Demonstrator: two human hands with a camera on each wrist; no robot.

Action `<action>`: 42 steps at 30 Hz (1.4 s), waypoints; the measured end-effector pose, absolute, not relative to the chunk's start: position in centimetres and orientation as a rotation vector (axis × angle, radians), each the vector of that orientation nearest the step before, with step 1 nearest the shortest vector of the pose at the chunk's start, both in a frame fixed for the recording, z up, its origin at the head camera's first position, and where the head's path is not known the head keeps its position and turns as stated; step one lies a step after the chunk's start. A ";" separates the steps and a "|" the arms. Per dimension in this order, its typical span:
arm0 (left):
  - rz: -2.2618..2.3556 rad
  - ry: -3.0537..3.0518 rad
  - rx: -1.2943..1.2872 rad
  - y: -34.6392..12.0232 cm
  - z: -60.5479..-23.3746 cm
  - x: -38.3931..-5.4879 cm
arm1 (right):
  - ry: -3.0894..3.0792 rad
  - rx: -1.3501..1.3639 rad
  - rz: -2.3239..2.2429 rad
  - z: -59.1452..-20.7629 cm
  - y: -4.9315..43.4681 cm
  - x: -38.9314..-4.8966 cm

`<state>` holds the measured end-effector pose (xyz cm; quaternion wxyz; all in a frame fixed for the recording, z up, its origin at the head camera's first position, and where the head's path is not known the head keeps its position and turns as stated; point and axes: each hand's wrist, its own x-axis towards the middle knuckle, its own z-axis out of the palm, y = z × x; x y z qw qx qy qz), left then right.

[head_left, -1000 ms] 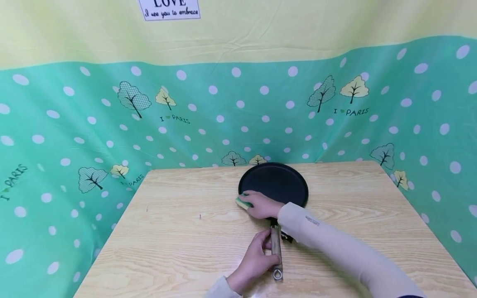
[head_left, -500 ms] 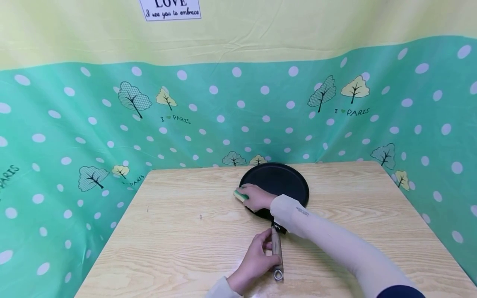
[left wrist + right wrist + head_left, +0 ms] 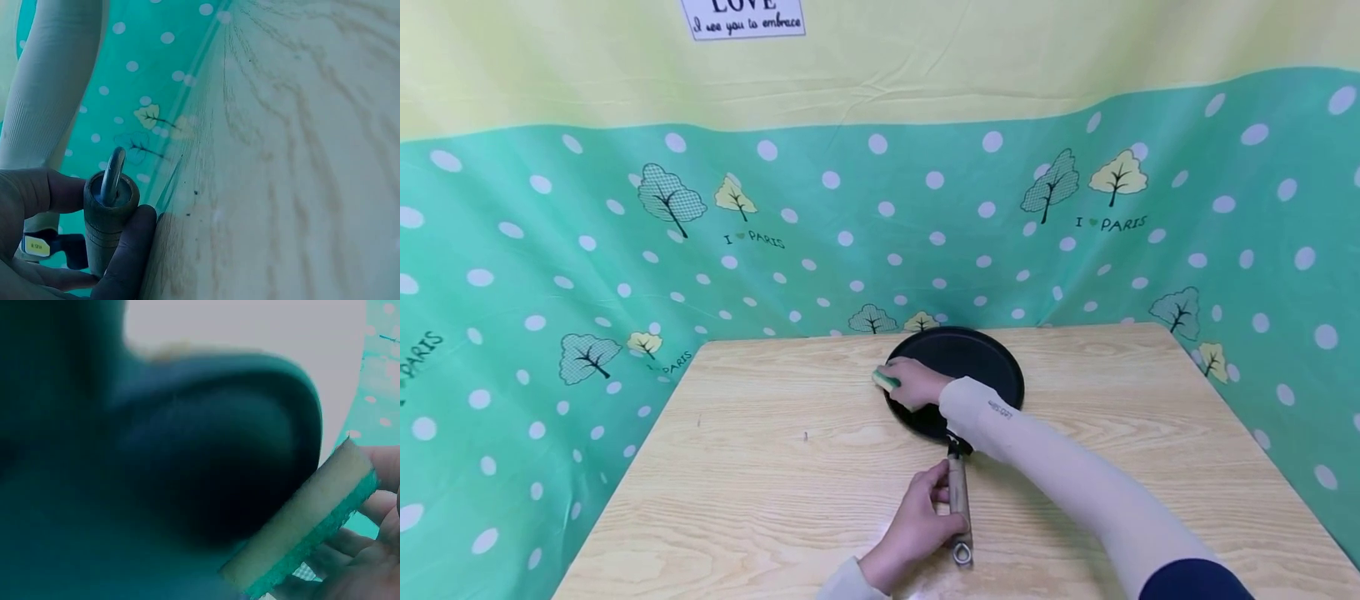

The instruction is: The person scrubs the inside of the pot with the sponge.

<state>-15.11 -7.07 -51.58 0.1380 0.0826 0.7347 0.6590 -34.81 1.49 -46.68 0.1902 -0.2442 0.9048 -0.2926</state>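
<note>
A round black frying pan (image 3: 977,358) lies toward the back of the table, its wooden handle (image 3: 958,487) pointing to the front. My left hand (image 3: 917,525) grips that handle; in the left wrist view, thumb and fingers wrap around its end below a metal hanging ring (image 3: 114,175). Over the pan's left rim, my right hand (image 3: 919,383) holds a sponge (image 3: 884,379). Close up, the sponge (image 3: 306,519) shows a pale yellow layer and a green scouring layer, with the right fingers along its green side. The right forearm hides part of the pan.
The light wooden table (image 3: 760,483) reaches back to a green and yellow patterned curtain (image 3: 820,208), which also runs along both sides. A dark blurred shape (image 3: 219,475) fills much of the right wrist view.
My right hand has moved with the sponge along the pan's left rim, away from the handle toward the back. The left hand keeps its grip on the handle, nearly still.
</note>
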 end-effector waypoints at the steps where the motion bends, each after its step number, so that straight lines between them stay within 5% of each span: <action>1: 1.907 2.128 0.240 -7.0 -51.6 -15.1 | 2.546 -0.681 -0.826 -46.7 1.5 -34.9; 42: 1.907 2.137 0.226 -7.0 -51.2 -15.2 | 2.856 -0.855 -0.343 -48.5 6.0 -39.9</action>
